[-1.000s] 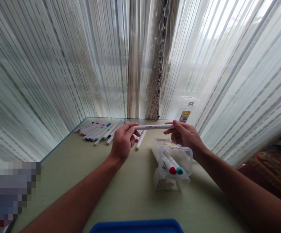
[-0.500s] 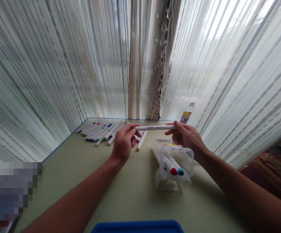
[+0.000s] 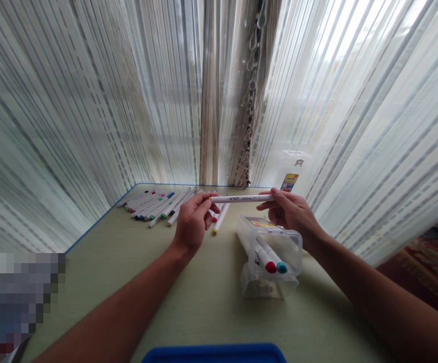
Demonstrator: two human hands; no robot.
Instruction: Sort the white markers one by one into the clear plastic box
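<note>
A white marker (image 3: 241,199) with a yellow tip at its left end is held level between my two hands. My left hand (image 3: 192,222) pinches the yellow end, and my right hand (image 3: 289,209) grips the other end between thumb and fingers. Below my right hand lies a clear plastic case (image 3: 243,237), its opening facing me. Inside it rest a red-capped marker (image 3: 270,266) and a teal-capped marker (image 3: 281,267). Behind and beside my left hand, several white markers (image 3: 154,206) with coloured caps lie on the table, one yellow-ended marker (image 3: 221,219) near the fingers.
The pale green table (image 3: 120,282) has a blue edge. A clear lid-like piece with a label (image 3: 290,181) stands at the back right. A blue object (image 3: 214,353) sits at the near edge. Striped curtains (image 3: 173,91) hang right behind the table.
</note>
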